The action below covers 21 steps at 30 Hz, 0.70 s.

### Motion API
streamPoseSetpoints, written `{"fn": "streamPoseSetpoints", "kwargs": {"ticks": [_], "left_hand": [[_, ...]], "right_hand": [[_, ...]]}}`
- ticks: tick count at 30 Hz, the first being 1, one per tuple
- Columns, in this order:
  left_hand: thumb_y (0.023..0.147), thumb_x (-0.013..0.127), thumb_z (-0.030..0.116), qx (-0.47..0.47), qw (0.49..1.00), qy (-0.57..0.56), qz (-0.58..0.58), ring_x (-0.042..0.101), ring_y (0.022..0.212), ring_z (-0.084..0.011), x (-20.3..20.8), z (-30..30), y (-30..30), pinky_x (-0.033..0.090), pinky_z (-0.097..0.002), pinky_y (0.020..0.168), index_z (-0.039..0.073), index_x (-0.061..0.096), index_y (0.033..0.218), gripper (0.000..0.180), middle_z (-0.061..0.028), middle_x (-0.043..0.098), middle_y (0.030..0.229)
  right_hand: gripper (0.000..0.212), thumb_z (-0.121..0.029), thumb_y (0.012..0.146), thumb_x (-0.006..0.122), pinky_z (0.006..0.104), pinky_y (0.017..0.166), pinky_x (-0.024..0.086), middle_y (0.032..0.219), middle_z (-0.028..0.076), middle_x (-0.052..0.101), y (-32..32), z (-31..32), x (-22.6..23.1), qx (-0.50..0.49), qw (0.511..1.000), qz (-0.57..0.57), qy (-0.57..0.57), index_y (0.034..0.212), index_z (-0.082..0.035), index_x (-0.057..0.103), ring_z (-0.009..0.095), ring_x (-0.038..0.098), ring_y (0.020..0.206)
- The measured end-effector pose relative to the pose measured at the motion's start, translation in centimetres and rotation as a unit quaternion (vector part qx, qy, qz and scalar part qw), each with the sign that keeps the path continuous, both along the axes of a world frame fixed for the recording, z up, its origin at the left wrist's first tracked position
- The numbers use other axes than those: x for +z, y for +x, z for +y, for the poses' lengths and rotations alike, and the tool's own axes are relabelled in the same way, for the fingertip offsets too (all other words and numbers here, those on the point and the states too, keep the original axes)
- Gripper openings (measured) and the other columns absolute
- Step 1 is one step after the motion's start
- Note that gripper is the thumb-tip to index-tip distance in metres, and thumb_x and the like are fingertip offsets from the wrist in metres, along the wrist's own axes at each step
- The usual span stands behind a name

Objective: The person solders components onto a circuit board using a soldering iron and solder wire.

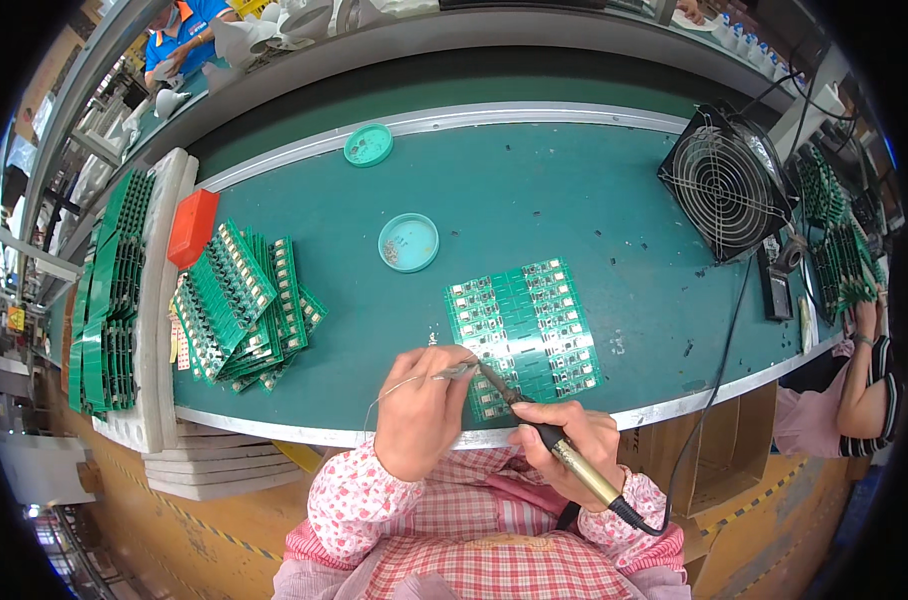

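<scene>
My right hand (572, 448) is closed round the handle of a soldering iron (586, 474), whose tip points up and left. Under the tip lies a green circuit board panel (519, 310) with rows of small parts, flat at the table's near edge. My left hand (416, 412), also closed, pinches what look like metal tweezers (456, 371) above the panel's left side. A thin solder wire (379, 398) curves out from the same hand. The tips of iron and tweezers come together over the board; the exact contact is too small to tell.
A loose pile of circuit boards (249, 310) lies left, beside a red box (191, 228) and upright boards (114, 290) in white foam (159, 370). Two small round dishes (409, 270) (368, 162) hold tiny parts. A black fan (726, 187) stands right, near the iron's cord (709, 405). Other people work nearby.
</scene>
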<state>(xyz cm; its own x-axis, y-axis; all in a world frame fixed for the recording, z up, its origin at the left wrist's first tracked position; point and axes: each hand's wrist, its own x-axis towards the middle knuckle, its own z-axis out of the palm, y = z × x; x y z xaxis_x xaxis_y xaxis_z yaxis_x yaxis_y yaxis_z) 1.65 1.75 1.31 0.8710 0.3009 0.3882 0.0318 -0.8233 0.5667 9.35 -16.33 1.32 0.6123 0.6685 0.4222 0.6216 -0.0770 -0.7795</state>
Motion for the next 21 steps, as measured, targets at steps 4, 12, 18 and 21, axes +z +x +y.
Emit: {"fn": "streamPoseSetpoints", "kwargs": {"ticks": [4, 12, 18, 21], "left_hand": [[0.083, 0.07, -0.002, -0.001, 1.0, -0.007, -0.008, 0.064, 0.087, -0.0314, 0.0, -0.2, 0.1, 0.051, -0.0386, 0.077, 0.004, 0.064, 0.102, 0.02, -0.0093, 0.068, 0.097], [0.084, 0.07, -0.001, -0.007, 1.0, -0.017, -0.012, 0.064, 0.087, -0.0316, -0.1, 0.0, 0.3, 0.051, -0.0385, 0.077, 0.003, 0.064, 0.102, 0.019, -0.01, 0.069, 0.097], [0.082, 0.071, -0.002, 0.029, 0.998, -0.049, -0.026, 0.065, 0.086, -0.0309, 0.4, 1.1, -0.7, 0.051, -0.038, 0.076, 0.003, 0.067, 0.099, 0.018, -0.0099, 0.069, 0.096], [0.078, 0.074, -0.001, 0.083, 0.996, -0.009, -0.043, 0.066, 0.086, -0.0299, 1.0, 1.3, -2.5, 0.051, -0.0381, 0.077, 0.006, 0.068, 0.099, 0.023, -0.0094, 0.07, 0.095]], "right_hand": [[0.021, -0.001, 0.081, 0.071, 0.0297, 0.056, 0.056, 0.076, 0.011, 0.074, 0.1, -0.9, -0.3, -0.052, 0.996, -0.03, 0.068, 0.102, 0.0, 0.068, 0.019, 0.072, 0.061], [0.015, -0.001, 0.086, 0.065, 0.0296, 0.059, 0.057, 0.076, 0.013, 0.073, -0.1, -1.4, -0.9, -0.127, 0.989, 0.004, 0.079, 0.101, 0.001, 0.065, 0.021, 0.073, 0.063], [0.027, 0.0, 0.082, 0.07, 0.0339, 0.063, 0.053, 0.076, 0.009, 0.066, 0.2, -0.3, -0.4, -0.113, 0.992, -0.027, 0.052, 0.108, -0.006, 0.071, 0.024, 0.064, 0.068], [0.031, 0.0, 0.078, 0.073, 0.0354, 0.066, 0.052, 0.081, 0.01, 0.061, -0.1, 1.0, 1.1, -0.091, 0.994, -0.063, -0.001, 0.108, -0.009, 0.073, 0.026, 0.061, 0.073]]}}
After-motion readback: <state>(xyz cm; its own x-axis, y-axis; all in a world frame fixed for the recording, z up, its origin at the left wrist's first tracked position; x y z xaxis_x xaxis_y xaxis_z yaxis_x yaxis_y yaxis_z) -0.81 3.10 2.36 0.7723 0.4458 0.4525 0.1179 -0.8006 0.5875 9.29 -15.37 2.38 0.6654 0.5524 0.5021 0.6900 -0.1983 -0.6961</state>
